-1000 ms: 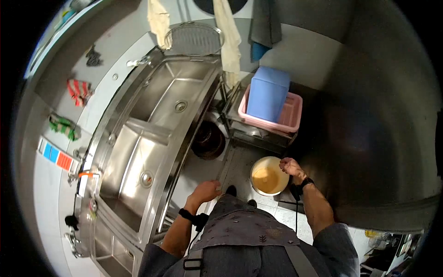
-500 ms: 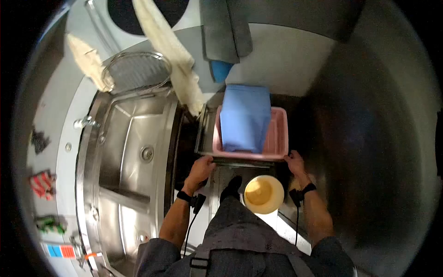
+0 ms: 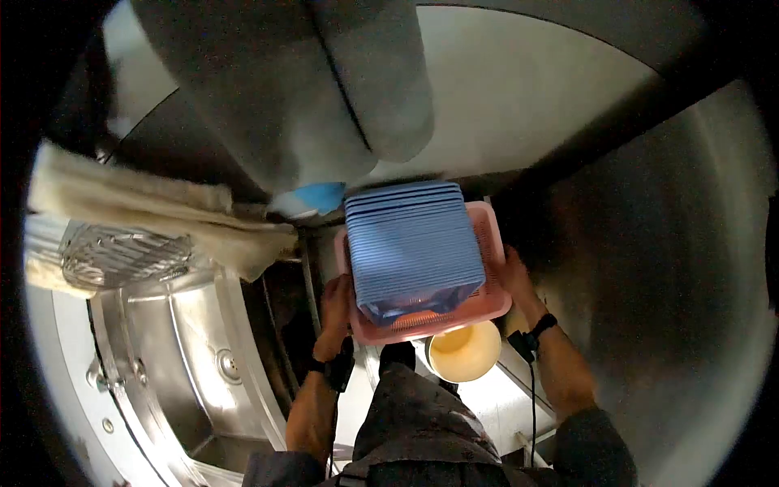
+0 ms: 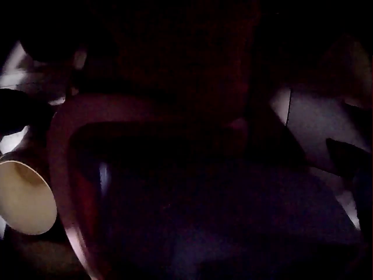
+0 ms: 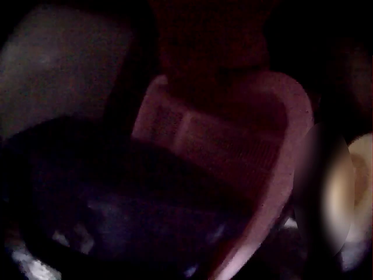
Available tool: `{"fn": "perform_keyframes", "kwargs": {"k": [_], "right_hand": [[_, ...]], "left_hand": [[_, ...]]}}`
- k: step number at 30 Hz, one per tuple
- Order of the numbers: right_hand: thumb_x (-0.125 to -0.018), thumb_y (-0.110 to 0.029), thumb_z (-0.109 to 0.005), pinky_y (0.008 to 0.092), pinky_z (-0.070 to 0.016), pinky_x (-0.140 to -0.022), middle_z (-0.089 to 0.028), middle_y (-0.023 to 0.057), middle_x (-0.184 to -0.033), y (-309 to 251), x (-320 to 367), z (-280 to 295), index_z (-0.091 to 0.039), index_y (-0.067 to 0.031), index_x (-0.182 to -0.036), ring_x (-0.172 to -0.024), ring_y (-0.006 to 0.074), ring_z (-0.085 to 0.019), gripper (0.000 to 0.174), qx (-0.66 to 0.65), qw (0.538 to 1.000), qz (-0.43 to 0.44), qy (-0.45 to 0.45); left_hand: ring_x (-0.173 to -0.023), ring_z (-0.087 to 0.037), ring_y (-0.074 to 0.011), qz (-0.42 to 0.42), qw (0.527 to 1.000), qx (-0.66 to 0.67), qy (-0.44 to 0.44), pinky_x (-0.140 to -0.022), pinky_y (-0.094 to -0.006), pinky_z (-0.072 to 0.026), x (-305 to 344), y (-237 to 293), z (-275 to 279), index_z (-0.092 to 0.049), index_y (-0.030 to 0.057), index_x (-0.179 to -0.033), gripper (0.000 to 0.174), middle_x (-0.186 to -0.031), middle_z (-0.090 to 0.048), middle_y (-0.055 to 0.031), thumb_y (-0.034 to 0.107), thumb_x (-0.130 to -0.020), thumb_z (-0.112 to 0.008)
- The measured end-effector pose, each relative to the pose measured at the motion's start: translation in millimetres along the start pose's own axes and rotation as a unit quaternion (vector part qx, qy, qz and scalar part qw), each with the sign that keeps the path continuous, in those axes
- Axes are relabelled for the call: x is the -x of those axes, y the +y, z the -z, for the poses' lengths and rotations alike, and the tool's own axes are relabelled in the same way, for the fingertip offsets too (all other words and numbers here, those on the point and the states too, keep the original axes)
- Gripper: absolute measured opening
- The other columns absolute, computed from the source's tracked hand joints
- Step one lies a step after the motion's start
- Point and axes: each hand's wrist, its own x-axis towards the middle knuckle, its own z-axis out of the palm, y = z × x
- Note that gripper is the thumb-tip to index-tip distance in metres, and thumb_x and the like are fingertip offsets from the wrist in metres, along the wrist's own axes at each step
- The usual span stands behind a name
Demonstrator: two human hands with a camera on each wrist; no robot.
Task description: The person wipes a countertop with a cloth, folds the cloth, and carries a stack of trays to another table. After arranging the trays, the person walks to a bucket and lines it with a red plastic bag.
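Note:
A pink plastic basket (image 3: 488, 304) with slotted sides holds a tall stack of nested blue plastic containers (image 3: 418, 252). My left hand (image 3: 334, 308) grips the basket's left side at the rim. On the opposite side my right hand (image 3: 519, 280) holds the rim, its fingers partly hidden there. The basket's front edge overlaps a cream bucket (image 3: 475, 357) with yellowish contents in the head view. Both wrist views are very dark; the left one shows the curved basket rim (image 4: 61, 169), the right one its slotted wall (image 5: 233, 140).
A steel sink (image 3: 174, 349) runs along the left. Cream cloths (image 3: 162, 195) and an oval wire rack (image 3: 126, 256) hang above it. Grey cloths (image 3: 276, 89) hang at the front, and a dark metal wall (image 3: 649, 260) rises on the right.
Both hands have come from beside my body to the sides of the basket and taken hold of it. The basket now appears nearer and overlaps the bucket; the head view has turned and tilted.

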Motion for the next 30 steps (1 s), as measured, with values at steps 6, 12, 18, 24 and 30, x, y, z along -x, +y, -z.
{"fn": "perform_keyframes", "kwargs": {"k": [6, 12, 18, 24, 30], "right_hand": [[-0.096, -0.032, -0.076, 0.0420, -0.0583, -0.084, -0.076, 0.0183, -0.111, 35, -6, -16, -0.064, 0.0070, -0.130, -0.098, 0.0258, -0.073, 0.053, -0.311, 0.942, -0.097, -0.078], [-0.099, -0.023, -0.072, 0.0405, -0.0576, -0.081, -0.075, 0.0139, -0.109, 51, 2, -23, -0.065, 0.0073, -0.128, -0.093, 0.0260, -0.070, 0.043, -0.193, 0.962, -0.178, -0.077], [-0.100, -0.017, -0.066, 0.0428, -0.0569, -0.079, -0.077, 0.0125, -0.109, 27, 14, -11, -0.070, 0.0052, -0.121, -0.089, 0.0271, -0.071, 0.031, -0.120, 0.990, -0.071, -0.030], [-0.098, -0.021, -0.069, 0.0431, -0.0571, -0.080, -0.078, 0.0217, -0.100, 50, 12, -24, -0.072, 0.0062, -0.113, -0.088, 0.0294, -0.072, 0.031, -0.008, 0.999, 0.038, 0.035], [-0.098, -0.020, -0.067, 0.0438, -0.0573, -0.079, -0.078, 0.0225, -0.102, 4, 7, -4, -0.074, 0.0046, -0.107, -0.090, 0.0284, -0.073, 0.027, 0.102, 0.987, -0.125, -0.011]], "left_hand": [[-0.091, -0.064, -0.0267, -0.010, 0.998, 0.062, 0.020, -0.085, -0.0418, -0.0515, -36, -39, 1, -0.070, -0.0052, -0.122, 0.058, -0.105, -0.075, -0.0165, 0.050, -0.105, -0.062], [-0.078, -0.056, -0.0271, -0.176, 0.966, -0.122, 0.142, -0.076, -0.0451, -0.0484, -43, -79, -6, -0.067, -0.0075, -0.104, 0.058, -0.084, -0.064, -0.0207, 0.050, -0.103, -0.065], [-0.074, -0.053, -0.0271, -0.143, 0.966, -0.116, 0.181, -0.073, -0.0460, -0.0453, -60, -89, -8, -0.063, -0.0062, -0.095, 0.058, -0.081, -0.061, -0.0198, 0.052, -0.103, -0.065], [-0.071, -0.050, -0.0221, -0.126, 0.974, -0.095, 0.163, -0.069, -0.0421, -0.0436, -55, -80, -9, -0.060, -0.0054, -0.088, 0.056, -0.076, -0.056, -0.0174, 0.048, -0.102, -0.066], [-0.073, -0.045, -0.0195, -0.115, 0.976, -0.097, 0.156, -0.067, -0.0403, -0.0414, -6, -2, -20, -0.058, -0.0067, -0.091, 0.052, -0.077, -0.053, -0.0123, 0.043, -0.104, -0.066]]}}
